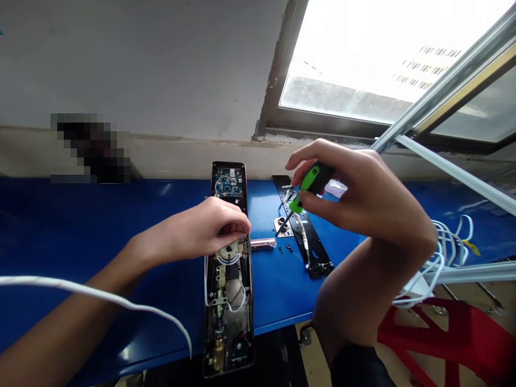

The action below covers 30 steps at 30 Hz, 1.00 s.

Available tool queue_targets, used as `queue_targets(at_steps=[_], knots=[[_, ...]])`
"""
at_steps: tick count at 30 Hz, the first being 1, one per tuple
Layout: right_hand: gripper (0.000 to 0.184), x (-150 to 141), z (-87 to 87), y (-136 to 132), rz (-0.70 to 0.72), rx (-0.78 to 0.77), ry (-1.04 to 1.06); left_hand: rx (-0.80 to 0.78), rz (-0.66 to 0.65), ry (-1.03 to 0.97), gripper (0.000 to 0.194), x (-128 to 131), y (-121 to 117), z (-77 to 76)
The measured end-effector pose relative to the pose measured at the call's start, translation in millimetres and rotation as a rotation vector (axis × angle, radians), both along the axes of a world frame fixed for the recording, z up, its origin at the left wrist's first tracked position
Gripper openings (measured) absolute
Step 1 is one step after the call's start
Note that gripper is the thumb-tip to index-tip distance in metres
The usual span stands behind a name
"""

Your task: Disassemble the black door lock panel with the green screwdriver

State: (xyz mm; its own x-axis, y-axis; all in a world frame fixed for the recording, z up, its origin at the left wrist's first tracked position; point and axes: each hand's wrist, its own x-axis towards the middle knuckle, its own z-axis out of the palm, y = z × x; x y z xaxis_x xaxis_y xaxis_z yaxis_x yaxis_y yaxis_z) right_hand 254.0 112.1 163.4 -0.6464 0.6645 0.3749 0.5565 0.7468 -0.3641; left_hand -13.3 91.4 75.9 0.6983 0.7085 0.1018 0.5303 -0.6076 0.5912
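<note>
While gripping the screwdriver (316, 180) between thumb and fingers of the right hand (355, 185), judge it light and stiff, best held round its thick green and black handle; shaft slanting down to the small plate (284, 227), contact at the tip impossible to confirm. In the left hand (217, 226), fingers curled and drawn together with the thumb over the open case (251, 317); anything pinched there hidden from sight.

Stretched from near the far edge of the tabletop (169, 215) to beyond its near edge, the case: probably rigid and fairly heavy, with metal parts packed inside. Better taken by both long side walls, away from the board (229, 184) at the far end and the thin white wire (244, 301) nearer the front, both likely fragile. With the near end jutting past the tabletop's near edge, likely to tip under a hard push there.

Farther right, a pink tube (263, 244), beside the case, likely to roll if nudged. Close by, tiny dark screws (289, 248), loose and easily scattered, best picked up by fingertip. Beyond, slanting from the far edge towards the near one, the black strip (308, 250): flat, seemingly stiff, best lifted by its long edges, clear of the soft leads.
</note>
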Motion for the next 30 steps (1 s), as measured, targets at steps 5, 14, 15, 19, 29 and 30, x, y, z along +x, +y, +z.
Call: queue_targets(at_steps=[5, 14, 15, 19, 29, 30], knots=[[0.03, 11.3, -3.8, 6.2, -0.076, -0.046, -0.073, 0.067, -0.059, 0.125, 0.023, 38.1, 17.8, -3.6], [0.032, 36.6, -2.4, 9.3, -0.11, -0.09, -0.032, 0.159, -0.053, 0.486, 0.017, 105.1, 69.4, -27.1], [0.031, 39.7, -2.4, 9.7, -0.119, -0.075, -0.022, 0.153, -0.06, 0.492, 0.017, 110.3, 71.3, -28.6], [0.032, 48.5, -2.8, 11.5, -0.14, -0.053, -0.006, 0.104, -0.074, 0.467, 0.013, 124.2, 78.4, -35.5], [0.033, 47.4, -2.9, 10.9, -0.111, -0.119, 0.055, 0.097, -0.106, 0.499, 0.014, 123.0, 87.1, -52.0], [0.033, 46.9, -3.0, 11.0, -0.105, -0.121, 0.054, 0.103, -0.103, 0.501, 0.015, 120.3, 85.7, -49.7]])
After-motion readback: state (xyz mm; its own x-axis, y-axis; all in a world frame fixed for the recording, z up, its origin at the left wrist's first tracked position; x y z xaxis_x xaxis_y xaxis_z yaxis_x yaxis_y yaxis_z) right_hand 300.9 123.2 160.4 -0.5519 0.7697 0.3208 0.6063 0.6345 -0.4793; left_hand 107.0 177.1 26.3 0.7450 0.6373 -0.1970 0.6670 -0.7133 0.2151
